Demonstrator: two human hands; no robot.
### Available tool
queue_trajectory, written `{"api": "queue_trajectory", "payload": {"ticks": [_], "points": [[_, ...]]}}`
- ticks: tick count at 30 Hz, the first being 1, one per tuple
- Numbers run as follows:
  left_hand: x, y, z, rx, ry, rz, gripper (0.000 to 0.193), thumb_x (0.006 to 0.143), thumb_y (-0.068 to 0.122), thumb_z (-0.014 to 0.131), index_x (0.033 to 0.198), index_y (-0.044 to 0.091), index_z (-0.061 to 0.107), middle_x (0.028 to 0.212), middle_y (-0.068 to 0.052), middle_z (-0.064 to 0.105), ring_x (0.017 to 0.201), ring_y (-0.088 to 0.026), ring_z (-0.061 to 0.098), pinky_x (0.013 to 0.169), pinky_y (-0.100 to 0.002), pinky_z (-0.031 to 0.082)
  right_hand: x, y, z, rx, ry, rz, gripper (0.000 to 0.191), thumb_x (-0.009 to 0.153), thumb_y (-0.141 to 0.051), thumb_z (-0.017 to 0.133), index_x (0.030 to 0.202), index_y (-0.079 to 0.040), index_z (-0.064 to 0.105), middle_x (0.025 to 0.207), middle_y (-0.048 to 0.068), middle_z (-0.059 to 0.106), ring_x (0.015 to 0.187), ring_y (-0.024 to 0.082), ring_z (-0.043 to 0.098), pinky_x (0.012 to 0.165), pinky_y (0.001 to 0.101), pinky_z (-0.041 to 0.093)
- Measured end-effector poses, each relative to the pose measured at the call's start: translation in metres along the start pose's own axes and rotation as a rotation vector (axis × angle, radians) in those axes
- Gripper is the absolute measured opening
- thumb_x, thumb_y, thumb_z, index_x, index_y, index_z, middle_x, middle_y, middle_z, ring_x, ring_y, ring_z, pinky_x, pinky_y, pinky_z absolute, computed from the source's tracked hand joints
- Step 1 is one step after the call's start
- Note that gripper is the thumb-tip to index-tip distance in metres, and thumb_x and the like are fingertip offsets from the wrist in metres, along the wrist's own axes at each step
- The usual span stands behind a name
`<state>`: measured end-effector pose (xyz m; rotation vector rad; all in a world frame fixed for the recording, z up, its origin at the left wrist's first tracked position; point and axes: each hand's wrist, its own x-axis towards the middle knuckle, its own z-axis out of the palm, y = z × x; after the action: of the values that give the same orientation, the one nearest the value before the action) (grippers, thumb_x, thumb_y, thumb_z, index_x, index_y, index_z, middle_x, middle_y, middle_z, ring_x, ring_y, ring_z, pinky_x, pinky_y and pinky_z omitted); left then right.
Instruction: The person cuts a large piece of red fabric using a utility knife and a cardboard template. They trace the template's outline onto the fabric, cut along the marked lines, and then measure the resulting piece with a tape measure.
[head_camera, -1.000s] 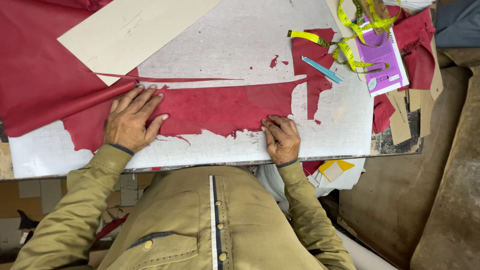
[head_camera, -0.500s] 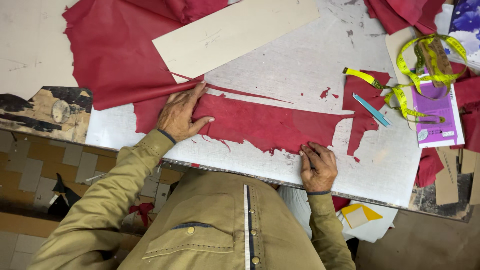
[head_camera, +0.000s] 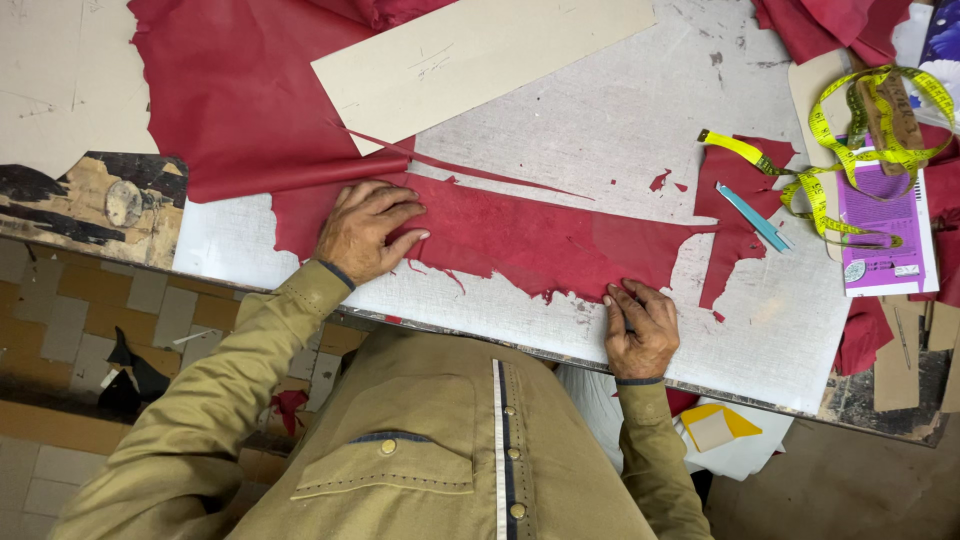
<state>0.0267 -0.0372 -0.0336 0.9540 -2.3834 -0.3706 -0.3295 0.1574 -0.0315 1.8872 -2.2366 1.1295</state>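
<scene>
The red leather strip (head_camera: 520, 240) lies lengthwise across the tabletop (head_camera: 620, 110), left hand (head_camera: 365, 232) spread flat on its left end, right hand (head_camera: 640, 328) curled, pressing its lower right edge.

Over the interval the head camera swung leftward: the surface (head_camera: 600, 110) ran more aslant across the view, its worn left edge and the tiled floor (head_camera: 60, 300) came into sight, and the tape measure (head_camera: 860, 120) sat nearer the right border. The left hand (head_camera: 365, 232) slid slightly along the red leather strip (head_camera: 530, 240). The right hand (head_camera: 640, 325) showed no clear shift.
</scene>
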Motion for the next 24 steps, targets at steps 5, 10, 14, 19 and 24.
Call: {"api": "queue_trajectory", "payload": {"ticks": [5, 10, 14, 19, 24], "points": [[-0.001, 0.006, 0.001, 0.067, 0.001, 0.005, 0.028, 0.091, 0.030, 0.078, 0.115, 0.016, 0.080, 0.127, -0.004, 0.070, 0.121, -0.025, 0.058, 0.101, -0.043, 0.046, 0.000, 0.002, -0.001, 0.015, 0.015, -0.006, 0.019, 0.085, -0.002, 0.082, 0.104, -0.004, 0.080, 0.113, 0.011, 0.073, 0.105, 0.026, 0.066, 0.094, 0.0365, 0.055], [0.002, 0.011, 0.000, 0.071, -0.007, -0.007, 0.028, 0.092, 0.031, 0.079, 0.116, 0.017, 0.080, 0.128, -0.003, 0.069, 0.121, -0.025, 0.058, 0.102, -0.043, 0.046, 0.004, 0.002, -0.006, -0.004, 0.022, 0.005, 0.018, 0.085, -0.001, 0.081, 0.103, -0.003, 0.080, 0.111, 0.011, 0.074, 0.104, 0.026, 0.067, 0.093, 0.0359, 0.056], [-0.001, 0.011, 0.005, 0.071, -0.005, 0.010, 0.029, 0.091, 0.031, 0.080, 0.117, 0.018, 0.081, 0.130, -0.003, 0.069, 0.121, -0.026, 0.058, 0.101, -0.043, 0.047, -0.002, 0.005, -0.006, 0.028, 0.012, -0.002, 0.020, 0.084, -0.002, 0.081, 0.104, -0.003, 0.080, 0.112, 0.012, 0.073, 0.105, 0.027, 0.067, 0.094, 0.0367, 0.056], [0.006, 0.016, 0.010, 0.093, 0.097, 0.090, 0.025, 0.092, 0.030, 0.079, 0.113, 0.016, 0.080, 0.127, -0.003, 0.070, 0.119, -0.025, 0.059, 0.097, -0.043, 0.047, 0.000, 0.030, -0.020, 0.087, 0.193, 0.095, 0.021, 0.093, -0.001, 0.076, 0.114, -0.002, 0.077, 0.119, 0.015, 0.072, 0.111, 0.029, 0.070, 0.098, 0.0380, 0.056], [0.048, 0.057, 0.025, -0.080, 0.045, 0.251, 0.021, 0.095, 0.028, 0.075, 0.109, 0.014, 0.079, 0.113, -0.004, 0.072, 0.105, -0.022, 0.062, 0.086, -0.040, 0.052, 0.067, 0.088, -0.043, -0.041, 0.270, 0.045, 0.030, 0.103, -0.002, 0.066, 0.133, 0.001, 0.068, 0.133, 0.020, 0.066, 0.129, 0.036, 0.066, 0.110, 0.0429, 0.057]]}}
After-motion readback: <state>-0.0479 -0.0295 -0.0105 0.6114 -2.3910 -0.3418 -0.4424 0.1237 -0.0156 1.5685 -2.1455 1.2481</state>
